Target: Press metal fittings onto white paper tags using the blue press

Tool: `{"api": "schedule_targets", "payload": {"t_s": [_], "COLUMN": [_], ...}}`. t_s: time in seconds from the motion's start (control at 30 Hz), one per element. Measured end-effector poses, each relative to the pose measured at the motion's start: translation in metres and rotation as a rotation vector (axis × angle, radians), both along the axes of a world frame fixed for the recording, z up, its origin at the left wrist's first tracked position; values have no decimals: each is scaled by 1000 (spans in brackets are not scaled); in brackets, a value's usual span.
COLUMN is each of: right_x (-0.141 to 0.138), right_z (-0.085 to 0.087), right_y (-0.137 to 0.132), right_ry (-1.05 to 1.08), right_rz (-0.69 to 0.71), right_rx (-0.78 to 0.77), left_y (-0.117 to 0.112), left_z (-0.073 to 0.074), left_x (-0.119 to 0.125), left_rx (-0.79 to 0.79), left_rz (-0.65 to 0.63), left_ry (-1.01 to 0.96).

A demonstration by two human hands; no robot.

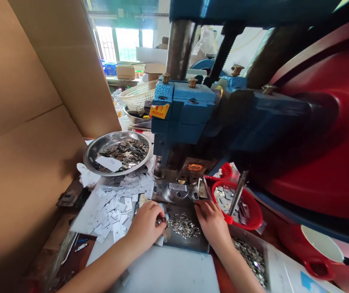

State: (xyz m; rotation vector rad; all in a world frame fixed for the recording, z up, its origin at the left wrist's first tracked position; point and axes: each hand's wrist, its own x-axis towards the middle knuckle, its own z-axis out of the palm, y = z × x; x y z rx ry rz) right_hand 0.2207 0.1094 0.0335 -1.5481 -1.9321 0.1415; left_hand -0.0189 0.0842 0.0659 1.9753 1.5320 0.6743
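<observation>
My left hand [146, 226] is curled at the left edge of a small metal tray [189, 243] and pinches a small metal piece at its fingertips. My right hand [211, 221] rests on the tray's right side with fingers bent down toward the press bed [177, 191]; what they hold is hidden. A heap of tiny shiny metal bits [184, 226] lies between both hands. A blue punch press [183, 114] stands right above. White rectangular metal plates [116, 203] are spread to the left of my left hand.
A steel bowl of dark stamped parts [118, 152] with a paper slip stands at the back left. A red basket [244, 205] holding plates sits right of the press. A large red flywheel [321, 122] fills the right. Cardboard [25, 122] walls the left. More small parts [252, 258] fill a tray at lower right.
</observation>
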Motion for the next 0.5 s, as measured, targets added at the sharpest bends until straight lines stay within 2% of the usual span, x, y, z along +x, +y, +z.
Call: {"api": "schedule_targets", "payload": {"t_s": [0.13,0.23,0.5], "right_x": [-1,1,2], "right_z": [-3,-4,-6], "right_y": [-2,-3,-4], "right_ry": [-133,-141,-112], "right_rz": [30,27,-34], "right_rx": [37,53,40], "left_y": [-2,-3,-1], "left_z": [2,1,-17], "left_x": [0,-2,-12], "left_rx": [-85,-106,24], "left_rz": [-25,-26,129], "left_ry": [-94,-173,-313]}}
